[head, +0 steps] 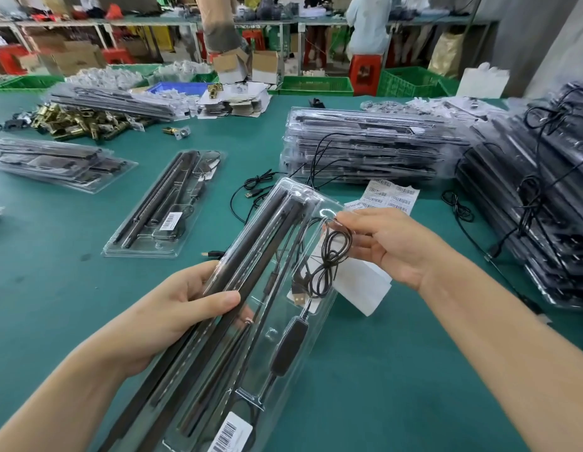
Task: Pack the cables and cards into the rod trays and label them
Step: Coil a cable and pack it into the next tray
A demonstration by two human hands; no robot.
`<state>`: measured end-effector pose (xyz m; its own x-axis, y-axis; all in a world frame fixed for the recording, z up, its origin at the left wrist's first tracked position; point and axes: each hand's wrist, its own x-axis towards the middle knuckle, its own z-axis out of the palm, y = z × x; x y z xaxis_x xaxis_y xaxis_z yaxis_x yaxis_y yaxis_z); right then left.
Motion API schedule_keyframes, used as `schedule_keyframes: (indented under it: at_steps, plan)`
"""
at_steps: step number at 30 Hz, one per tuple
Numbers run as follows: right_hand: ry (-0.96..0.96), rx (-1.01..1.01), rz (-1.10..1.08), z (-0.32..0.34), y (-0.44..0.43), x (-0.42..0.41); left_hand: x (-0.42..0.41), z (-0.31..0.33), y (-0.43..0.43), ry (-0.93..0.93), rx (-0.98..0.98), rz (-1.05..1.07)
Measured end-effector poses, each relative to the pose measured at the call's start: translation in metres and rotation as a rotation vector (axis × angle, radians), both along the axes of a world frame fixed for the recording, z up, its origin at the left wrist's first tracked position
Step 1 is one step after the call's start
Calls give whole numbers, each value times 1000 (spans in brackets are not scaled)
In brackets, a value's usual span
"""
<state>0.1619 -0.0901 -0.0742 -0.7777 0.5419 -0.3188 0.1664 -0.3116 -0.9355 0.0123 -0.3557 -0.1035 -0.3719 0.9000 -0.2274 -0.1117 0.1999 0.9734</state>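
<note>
My left hand (182,298) grips the left edge of a clear plastic rod tray (311,321) holding long black rods (251,265), lifted above the green table. My right hand (391,246) pinches a coiled black USB cable (329,256) over the tray's right compartment, its plug hanging down. A white card (365,288) shows under the tray's right side. A barcode label (229,432) is stuck at the tray's near end. A sheet of barcode labels (393,195) lies on the table beyond my right hand.
A packed tray (166,203) lies to the left, stacks of trays (365,148) sit behind, and a tall stack (538,190) is on the right. Loose cables (251,187) trail on the green table (55,256). Brass hardware (78,122), green crates and people stand beyond.
</note>
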Motion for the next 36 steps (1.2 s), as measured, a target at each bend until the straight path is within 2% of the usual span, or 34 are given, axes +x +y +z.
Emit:
schedule_keyframes:
  at_steps: [5,9,12,15,22,27,33,36]
  plan:
    - [25,-68,-27,-3,-2,-3,-1,-7,-3,-48,28,-16]
    - [-24,31,-3,-5,-1,-5,-2,-11,-5,-52,31,-6]
    - [-100,99,142,0,7,0,-2,-11,-9,-57,42,-27]
    - [-119,80,270,5,15,7,-2,-12,-11,-62,45,-37]
    - [-80,-115,136,-5,11,9,1,-21,-5,-122,44,-5]
    - [-78,-63,131,-7,5,4,0,-24,-6,-133,30,35]
    - [61,-61,88,8,-2,-15,-19,-10,-9,-134,-15,93]
    - [110,-23,58,8,-3,-8,-44,-1,-12,-105,-29,195]
